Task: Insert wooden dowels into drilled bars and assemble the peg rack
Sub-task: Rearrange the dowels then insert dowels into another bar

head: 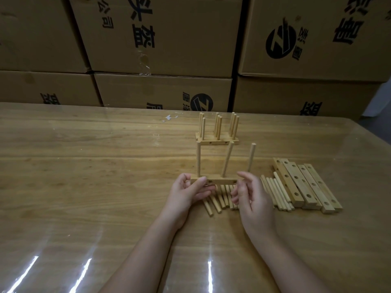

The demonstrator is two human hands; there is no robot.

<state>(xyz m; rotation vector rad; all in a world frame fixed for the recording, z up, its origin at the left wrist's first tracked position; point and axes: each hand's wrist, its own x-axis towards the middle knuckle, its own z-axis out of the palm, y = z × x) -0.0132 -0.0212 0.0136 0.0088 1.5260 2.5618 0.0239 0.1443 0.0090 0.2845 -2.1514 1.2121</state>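
- The bar [220, 181] is held just above the table [84, 166], over a row of loose dowels [213, 203]. The left hand [188, 191] grips its left end, fingers curled round it.
- Two dowels [198, 159] stand in the bar's top holes, one upright and one leaning right. Small holes show in its near face.
- The right hand [251, 197] holds a third dowel [251, 158] upright just past the bar's right end. The dowel's foot goes behind the curled fingers, so the exact pinch is hidden.
- Handling, as a judgement: bar and dowels look light, stiff and dry, with little slip. The bar is best taken at its ends, clear of the holes, and a dowel low on its shaft, since a thin peg may snap if levered sideways.
- Materials: pale, smooth, unpainted wood. The pegs are round with blunt tips; the bars are square-edged.
- Spare bars [304, 185] lie stacked to the right, and finished racks [218, 132] stand farther back. The table is glossy, with boxes [169, 39] behind it.
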